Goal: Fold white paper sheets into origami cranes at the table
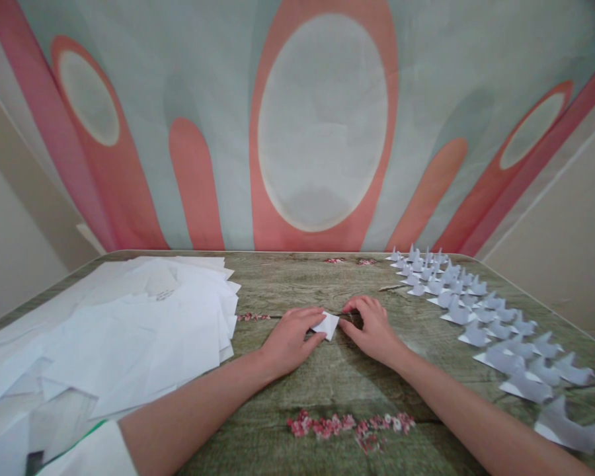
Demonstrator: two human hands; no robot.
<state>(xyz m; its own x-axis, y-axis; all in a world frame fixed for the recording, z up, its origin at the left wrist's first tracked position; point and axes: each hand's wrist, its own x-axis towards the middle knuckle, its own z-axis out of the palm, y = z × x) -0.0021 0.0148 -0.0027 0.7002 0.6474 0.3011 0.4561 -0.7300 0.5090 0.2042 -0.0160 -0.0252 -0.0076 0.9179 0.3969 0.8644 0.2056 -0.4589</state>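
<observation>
A small folded piece of white paper [328, 326] lies near the middle of the wood-patterned table [297, 383], with creases showing on its upper face. My left hand [293, 338] grips its left side, fingers on the far edge and thumb on the near edge. At the paper's right corner is my right hand [371, 330], its thumb and index finger apart; whether the thumb touches the corner, I cannot tell. Folded paper birds [456, 311] stand in rows along the table's right side. On the left spreads a large pile of loose white paper sheets [163, 330].
A printed pink and grey-green backdrop [322, 125] rises behind the table's far edge. Pink flower prints [350, 423] decorate the tabletop. A thin, pointed item [391, 288] lies left of the birds.
</observation>
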